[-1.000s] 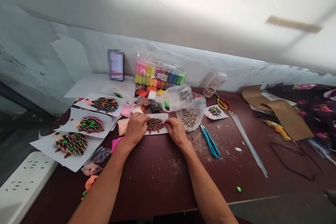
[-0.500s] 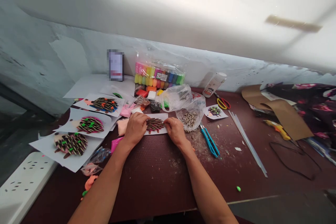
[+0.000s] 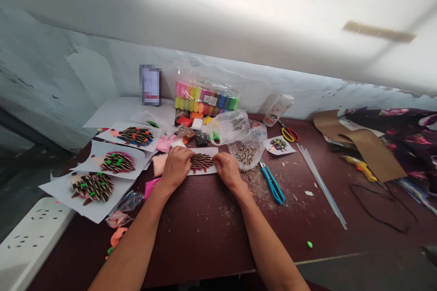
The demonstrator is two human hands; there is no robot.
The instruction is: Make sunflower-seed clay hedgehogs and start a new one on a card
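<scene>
A small white paper card [image 3: 212, 151] lies in front of me, bearing a hedgehog figure [image 3: 201, 162] stuck over with dark, striped seed-like spines. My left hand [image 3: 176, 164] is closed at the card's left end and covers that part. Opposite it, my right hand [image 3: 227, 168] pinches the right end, fingers curled. Just beyond the right hand rests a clear plastic bag [image 3: 254, 138] of striped seeds [image 3: 247, 155]. Several packs of modelling clay, among them a white one [image 3: 197, 123] and a red one [image 3: 184, 121], sit behind the card.
Finished-looking hedgehog sheets [image 3: 119, 162] overlap at left, above a white power strip [image 3: 37, 223]. To the right lie a blue utility knife [image 3: 273, 184], scissors [image 3: 289, 134], clear glue sticks [image 3: 322, 186] and a yellow glue gun [image 3: 360, 168]. A bottle [image 3: 278, 110] stands by the wall.
</scene>
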